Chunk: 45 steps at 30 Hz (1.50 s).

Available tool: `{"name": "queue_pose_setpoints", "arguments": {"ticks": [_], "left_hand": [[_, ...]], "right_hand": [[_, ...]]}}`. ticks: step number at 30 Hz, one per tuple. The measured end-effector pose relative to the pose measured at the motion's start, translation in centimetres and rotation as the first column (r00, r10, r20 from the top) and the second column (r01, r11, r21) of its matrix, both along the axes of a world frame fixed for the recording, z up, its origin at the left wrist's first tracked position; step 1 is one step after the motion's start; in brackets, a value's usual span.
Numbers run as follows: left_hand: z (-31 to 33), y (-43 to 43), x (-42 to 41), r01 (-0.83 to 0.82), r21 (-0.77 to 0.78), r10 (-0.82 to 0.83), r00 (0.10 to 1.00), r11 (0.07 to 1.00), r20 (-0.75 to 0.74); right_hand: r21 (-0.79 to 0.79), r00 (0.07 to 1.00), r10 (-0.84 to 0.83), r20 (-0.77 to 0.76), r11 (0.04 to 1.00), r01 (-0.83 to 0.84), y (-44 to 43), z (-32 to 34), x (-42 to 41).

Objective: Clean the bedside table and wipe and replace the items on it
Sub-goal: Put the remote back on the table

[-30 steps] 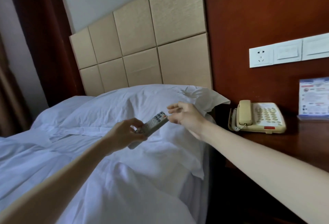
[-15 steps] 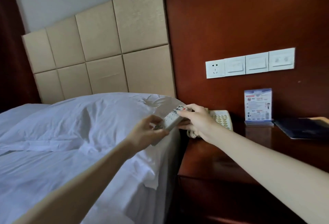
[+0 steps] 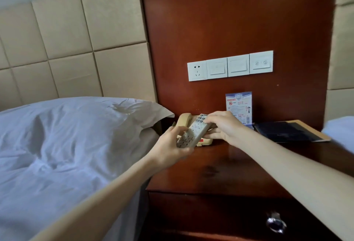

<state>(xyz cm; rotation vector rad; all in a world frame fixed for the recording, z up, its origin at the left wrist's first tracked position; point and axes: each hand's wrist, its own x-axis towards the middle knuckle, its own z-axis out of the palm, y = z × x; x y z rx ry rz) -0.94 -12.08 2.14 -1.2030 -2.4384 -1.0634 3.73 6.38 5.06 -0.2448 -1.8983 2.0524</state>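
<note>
A grey remote control (image 3: 193, 131) is held in the air between both hands, above the left part of the dark wooden bedside table (image 3: 226, 170). My left hand (image 3: 170, 145) grips its near end from below. My right hand (image 3: 222, 126) holds its far end, fingers curled over the top. Behind the remote, a beige telephone (image 3: 183, 121) sits on the table, mostly hidden by the hands. A small blue and white sign card (image 3: 239, 103) stands at the back. A dark folder (image 3: 287, 131) lies at the right.
The bed with a white pillow (image 3: 76, 126) lies close to the table's left. White wall sockets and switches (image 3: 229, 66) are set in the wood panel above. The table's drawer has a metal knob (image 3: 275, 223). White bedding (image 3: 341, 131) shows at the right edge.
Both hands have carried the remote rightward from over the bed to above the bedside table. My right hand has closed on its far end. The view has swung right.
</note>
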Motion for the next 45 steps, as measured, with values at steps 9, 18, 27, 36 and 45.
{"name": "queue_pose_setpoints", "arguments": {"ticks": [9,18,27,36,45], "left_hand": [[-3.0,7.0,0.8,0.15,-0.157,-0.146,0.989,0.976,0.035],[-5.4,10.3,-1.0,0.141,-0.176,-0.135,0.99,0.974,0.048],[-6.0,11.2,-3.2,0.029,-0.215,-0.054,0.992,0.976,-0.11],[-6.0,13.0,-5.1,-0.137,-0.268,0.046,0.946,0.954,-0.321],[-6.0,14.5,-6.8,-0.205,-0.245,0.096,0.915,0.948,-0.392]], "right_hand": [[0.024,0.985,-0.161,0.059,0.987,0.16,7.0,-2.5,1.4],[0.063,0.968,-0.21,0.135,0.977,0.203,10.2,-5.3,-0.7],[0.079,0.95,-0.284,0.128,0.958,0.275,10.7,-7.0,-4.8],[0.23,0.95,-0.262,0.169,0.948,0.22,11.2,-7.6,-7.4],[0.269,0.945,-0.302,0.123,0.927,0.261,11.8,-8.1,-7.6]]}}
